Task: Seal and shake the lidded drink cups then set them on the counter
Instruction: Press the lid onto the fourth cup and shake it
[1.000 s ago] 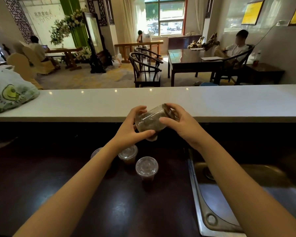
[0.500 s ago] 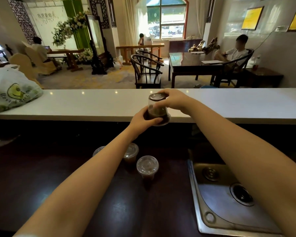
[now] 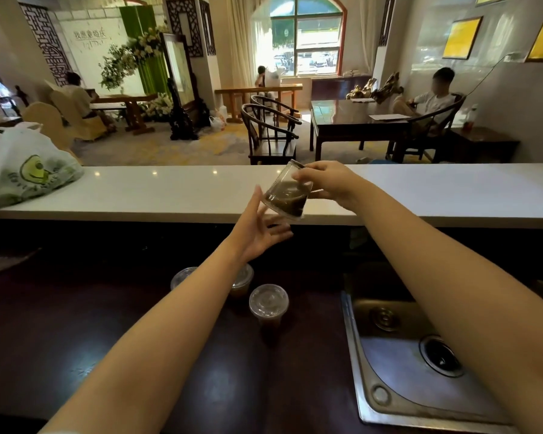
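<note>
In the head view, near the middle of the frame, the right hand (image 3: 323, 181) grasps a clear plastic drink cup with dark liquid (image 3: 287, 192), fingers wrapped round its upper end. The cup is turned upside down and tilted, its lidded end lowest and the liquid pooled there, and it hangs above the near edge of the long white counter (image 3: 170, 192) that crosses the frame. Just below and left of it, the left hand (image 3: 257, 227) is spread with palm up and fingers loose; its fingertips lie right by the cup's lid, though contact cannot be made out.

Lower, in the centre, three more clear lidded cups stand upright on the dark glossy worktop (image 3: 76, 324): one in front (image 3: 268, 303), one (image 3: 242, 278) behind it partly hidden by the left forearm, and one (image 3: 182, 277) further left. A steel sink (image 3: 420, 371) fills the lower right. At the left edge, a white plastic bag with a green print (image 3: 25, 170) rests on the white counter.
</note>
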